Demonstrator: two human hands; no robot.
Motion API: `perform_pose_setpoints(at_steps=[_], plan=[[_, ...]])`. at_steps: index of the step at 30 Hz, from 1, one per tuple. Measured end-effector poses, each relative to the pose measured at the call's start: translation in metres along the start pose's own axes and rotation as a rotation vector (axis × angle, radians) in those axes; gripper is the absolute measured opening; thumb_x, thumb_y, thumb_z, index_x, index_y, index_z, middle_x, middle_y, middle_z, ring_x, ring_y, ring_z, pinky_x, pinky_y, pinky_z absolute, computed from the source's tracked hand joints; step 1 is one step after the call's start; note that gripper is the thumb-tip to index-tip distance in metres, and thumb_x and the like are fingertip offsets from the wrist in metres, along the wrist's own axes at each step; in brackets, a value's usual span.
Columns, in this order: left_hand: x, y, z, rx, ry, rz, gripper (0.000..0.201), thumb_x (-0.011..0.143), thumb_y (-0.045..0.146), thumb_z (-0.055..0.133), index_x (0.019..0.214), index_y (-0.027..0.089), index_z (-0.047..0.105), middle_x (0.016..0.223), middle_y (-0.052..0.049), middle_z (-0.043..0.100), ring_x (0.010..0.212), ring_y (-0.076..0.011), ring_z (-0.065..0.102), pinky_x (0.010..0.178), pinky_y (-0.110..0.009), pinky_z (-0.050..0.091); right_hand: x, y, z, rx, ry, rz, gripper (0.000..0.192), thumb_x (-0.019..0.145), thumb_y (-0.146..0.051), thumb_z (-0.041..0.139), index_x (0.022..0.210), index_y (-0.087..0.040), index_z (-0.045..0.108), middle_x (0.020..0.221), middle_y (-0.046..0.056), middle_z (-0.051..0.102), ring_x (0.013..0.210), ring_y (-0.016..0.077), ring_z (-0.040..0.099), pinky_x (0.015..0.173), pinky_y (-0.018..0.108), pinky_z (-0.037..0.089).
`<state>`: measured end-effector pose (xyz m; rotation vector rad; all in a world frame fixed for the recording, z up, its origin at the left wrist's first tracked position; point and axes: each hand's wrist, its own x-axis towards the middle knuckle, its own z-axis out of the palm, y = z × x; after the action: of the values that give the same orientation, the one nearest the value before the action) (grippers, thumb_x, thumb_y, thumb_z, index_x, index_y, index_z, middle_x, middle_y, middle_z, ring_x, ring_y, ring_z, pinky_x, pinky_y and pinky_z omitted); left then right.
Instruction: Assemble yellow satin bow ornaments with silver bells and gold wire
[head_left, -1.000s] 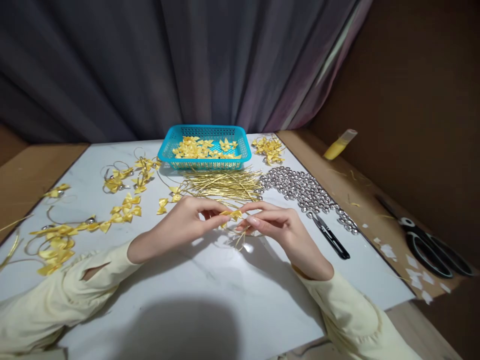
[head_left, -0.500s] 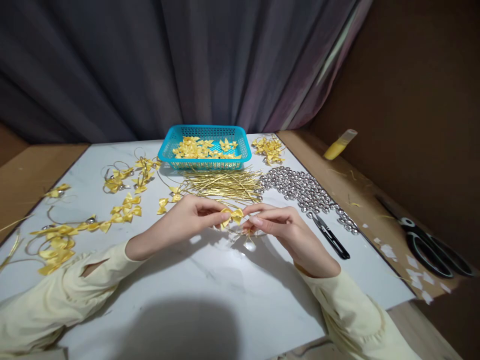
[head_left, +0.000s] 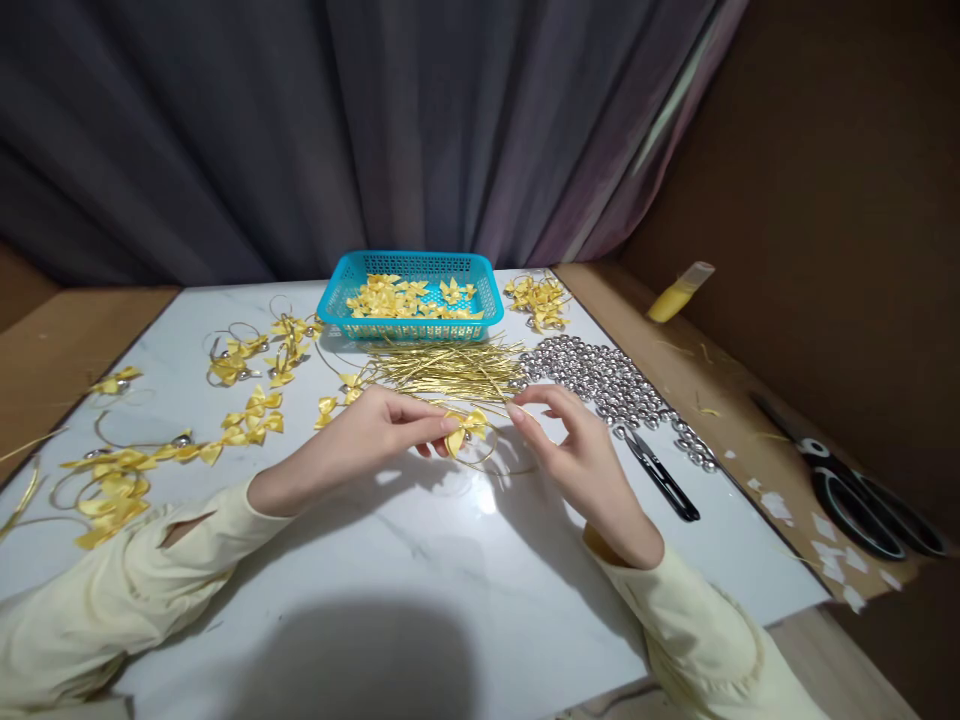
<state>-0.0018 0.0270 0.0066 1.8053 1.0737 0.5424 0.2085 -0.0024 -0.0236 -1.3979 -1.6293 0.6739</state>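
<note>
— Yellow bow (head_left: 465, 430), who has it?
— The left hand (head_left: 375, 435), fingertips pinched shut on it just above the white table (head_left: 420, 560), a gold cord loop (head_left: 480, 458) hanging from it.
— And the right hand (head_left: 574, 450)?
— Fingers spread loose, holding nothing, just beside the bow, near the silver beads (head_left: 600, 375).

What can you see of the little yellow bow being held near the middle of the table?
The yellow bow is small, of shiny satin-like ribbon, with two loops pinched at a centre knot. A thin gold wire loop curves down from it over the white table. The left hand pinches it at its fingertips, just above the surface. The right hand is beside it, fingers spread, apparently not touching the bow.
</note>
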Motion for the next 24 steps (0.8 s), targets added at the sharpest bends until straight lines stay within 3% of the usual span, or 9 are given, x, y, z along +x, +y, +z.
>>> perform_pose_setpoints(at_steps=[5,10,14,21,24], plan=[[-0.002,0.004,0.002,0.104,0.034,0.013,0.030,0.082,0.037,0.052,0.063,0.017,0.066,0.060,0.000,0.064,0.054,-0.0126,0.054,0.046,-0.020,0.040,-0.002,-0.008,-0.004,0.244,-0.393,0.184,0.027,0.085,-0.039,0.050,0.078,-0.017,0.063,0.081,0.003,0.064,0.077,0.0150,0.057,0.071,0.028,0.044],[-0.004,0.002,0.003,0.132,0.021,0.004,0.025,0.082,0.036,0.053,0.080,0.020,0.073,0.061,0.001,0.065,0.050,-0.0110,0.052,0.044,-0.019,0.037,-0.002,-0.008,-0.004,0.523,-0.521,0.348,0.020,0.079,-0.037,0.060,0.080,-0.016,0.063,0.079,0.003,0.065,0.072,0.0119,0.059,0.068,0.026,0.046],[-0.006,0.000,0.004,0.141,0.035,0.026,0.023,0.082,0.035,0.054,0.087,0.022,0.073,0.068,0.001,0.069,0.057,-0.0123,0.057,0.049,-0.020,0.042,-0.002,-0.007,-0.004,0.553,-0.507,0.356,0.017,0.077,-0.033,0.064,0.076,-0.016,0.064,0.071,0.002,0.067,0.065,0.0099,0.058,0.065,0.024,0.045],[-0.008,0.006,0.006,0.143,0.070,0.099,0.019,0.081,0.029,0.057,0.092,0.027,0.073,0.089,0.002,0.073,0.077,-0.0147,0.066,0.064,-0.020,0.050,-0.006,-0.017,0.001,0.311,-0.303,0.330,0.020,0.073,-0.034,0.066,0.067,-0.014,0.064,0.050,0.000,0.060,0.043,0.0072,0.044,0.043,0.020,0.033],[-0.008,0.005,0.008,0.168,0.068,0.128,0.020,0.082,0.026,0.057,0.095,0.026,0.072,0.091,0.001,0.073,0.075,-0.0151,0.066,0.063,-0.021,0.051,-0.008,-0.017,0.006,0.314,-0.224,0.329,0.016,0.073,-0.030,0.064,0.075,-0.014,0.061,0.047,-0.003,0.057,0.039,0.0064,0.042,0.039,0.019,0.030]])
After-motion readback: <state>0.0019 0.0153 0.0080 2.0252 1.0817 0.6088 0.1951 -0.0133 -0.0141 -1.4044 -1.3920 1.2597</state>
